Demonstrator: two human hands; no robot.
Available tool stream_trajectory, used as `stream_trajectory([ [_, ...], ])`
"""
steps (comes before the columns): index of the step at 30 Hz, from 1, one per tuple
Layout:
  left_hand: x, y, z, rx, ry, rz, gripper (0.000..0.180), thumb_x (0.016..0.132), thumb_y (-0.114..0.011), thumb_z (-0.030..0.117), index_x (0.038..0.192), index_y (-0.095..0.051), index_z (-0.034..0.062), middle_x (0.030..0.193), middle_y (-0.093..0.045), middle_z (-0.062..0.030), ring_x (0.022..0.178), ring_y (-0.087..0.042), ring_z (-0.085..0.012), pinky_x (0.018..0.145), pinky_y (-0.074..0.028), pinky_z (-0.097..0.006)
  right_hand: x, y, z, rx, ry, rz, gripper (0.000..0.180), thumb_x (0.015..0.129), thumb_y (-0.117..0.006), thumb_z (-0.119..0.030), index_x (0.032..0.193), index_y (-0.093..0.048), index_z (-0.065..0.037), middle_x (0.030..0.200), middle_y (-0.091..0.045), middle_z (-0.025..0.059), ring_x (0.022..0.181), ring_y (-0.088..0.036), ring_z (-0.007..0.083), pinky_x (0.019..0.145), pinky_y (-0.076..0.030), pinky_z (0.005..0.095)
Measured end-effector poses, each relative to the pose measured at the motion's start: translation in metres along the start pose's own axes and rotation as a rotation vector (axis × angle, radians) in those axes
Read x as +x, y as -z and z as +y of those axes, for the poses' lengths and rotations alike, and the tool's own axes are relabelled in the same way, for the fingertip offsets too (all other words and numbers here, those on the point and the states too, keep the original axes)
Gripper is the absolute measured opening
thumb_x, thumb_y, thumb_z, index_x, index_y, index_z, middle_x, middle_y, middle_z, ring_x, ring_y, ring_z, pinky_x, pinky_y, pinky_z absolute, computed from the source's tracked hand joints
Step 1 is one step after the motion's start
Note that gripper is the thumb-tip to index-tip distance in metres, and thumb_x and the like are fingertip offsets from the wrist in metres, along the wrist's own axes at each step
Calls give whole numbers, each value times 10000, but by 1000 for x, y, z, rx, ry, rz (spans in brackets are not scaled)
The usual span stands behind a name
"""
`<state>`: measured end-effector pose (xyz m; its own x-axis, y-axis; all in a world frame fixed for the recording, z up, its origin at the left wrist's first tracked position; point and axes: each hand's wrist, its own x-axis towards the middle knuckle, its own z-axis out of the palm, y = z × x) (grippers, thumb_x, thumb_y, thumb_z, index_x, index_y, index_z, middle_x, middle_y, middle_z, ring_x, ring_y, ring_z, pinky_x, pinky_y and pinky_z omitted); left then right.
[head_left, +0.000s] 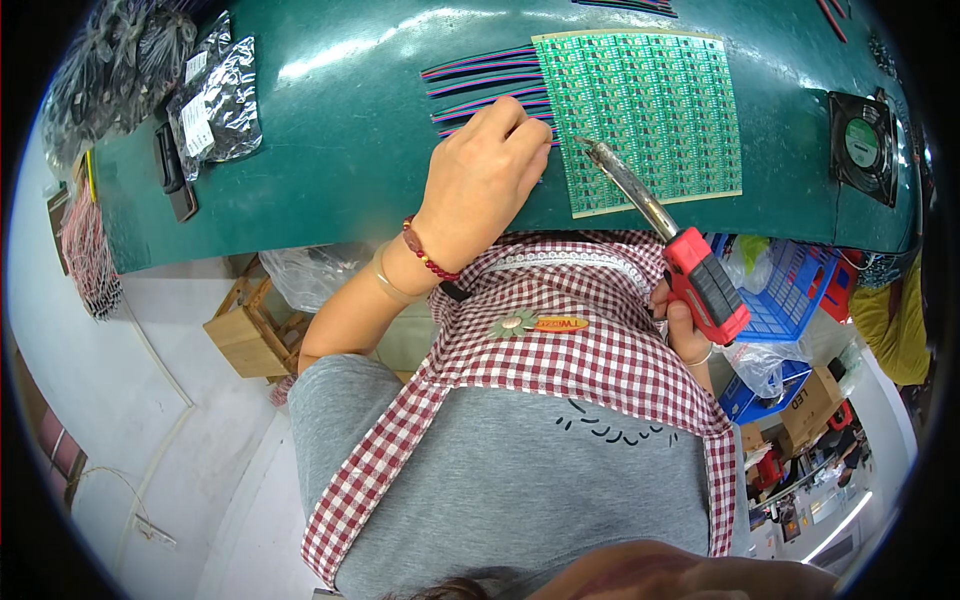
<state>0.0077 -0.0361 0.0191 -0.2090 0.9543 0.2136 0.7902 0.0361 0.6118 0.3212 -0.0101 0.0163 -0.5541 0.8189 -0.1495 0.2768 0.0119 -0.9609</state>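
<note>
A green circuit board panel [650,120], divided into rows of small identical boards, lies flat on the green table. Several bundles of thin dark, pink and blue wires [485,75] stick out from its left edge. Over the lower wires, my left hand [490,165] is closed in a pinch at the board's left edge; its fingers partly hide the wire there. From below the table edge, my right hand [685,325] grips a soldering iron [706,285] with a red and black handle. The iron's metal tip reaches over the panel's left part, just right of my left fingers.
A black fan [862,147] stands at the table's right. Black plastic bags [215,100] and a dark clip-like tool [172,170] lie at the left. Red and white wires [90,250] hang off the left edge. Blue baskets [795,290] and a wooden stool [250,325] stand below.
</note>
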Motion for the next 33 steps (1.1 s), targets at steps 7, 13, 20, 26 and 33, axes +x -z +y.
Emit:
stream_trajectory([
  [7, -3, -3, 1, 113, -39, 42, 115, 750, -715, 66, 837, -642, 85, 826, -575, -47, 732, -610, -222, 628, -493, -337, 2, -3, -5, 29, -24, 41, 252, 839, -691, -228, 932, -679, 6, 733, -662, 85, 627, -637, 180, 599, -509, 296],
  [13, -4, 2, 5, 200, -61, 37, 140, 737, -725, 84, 846, -639, 103, 839, -568, -12, 817, -567, -203, 715, -407, -343, 4, -4, -14, 140, -125, 60, 267, 839, -696, -244, 935, -676, 5, 731, -661, 78, 639, -637, 180, 616, -505, 306],
  [20, -4, -4, 1, 175, -51, 29, 137, 743, -719, 78, 841, -626, 98, 832, -553, -22, 821, -560, -214, 717, -406, -352, 2, 2, 7, -32, 6, -26, 248, 828, -705, -218, 937, -676, 2, 741, -661, 83, 645, -637, 185, 613, -505, 305],
  [26, -3, -4, 3, 196, -49, 22, 145, 751, -715, 78, 847, -609, 96, 834, -551, -26, 818, -556, -221, 718, -401, -354, 6, -3, -4, 60, -32, 14, 224, 825, -700, -203, 919, -679, 0, 743, -662, 88, 643, -641, 195, 615, -515, 305],
  [33, -6, -3, 8, 303, -14, -66, 184, 771, -713, 93, 903, -585, 100, 880, -540, -43, 859, -543, -237, 736, -404, -369, 5, -2, -1, 23, -20, 5, 211, 819, -701, -198, 913, -680, -11, 744, -666, 80, 644, -645, 192, 612, -515, 304],
])
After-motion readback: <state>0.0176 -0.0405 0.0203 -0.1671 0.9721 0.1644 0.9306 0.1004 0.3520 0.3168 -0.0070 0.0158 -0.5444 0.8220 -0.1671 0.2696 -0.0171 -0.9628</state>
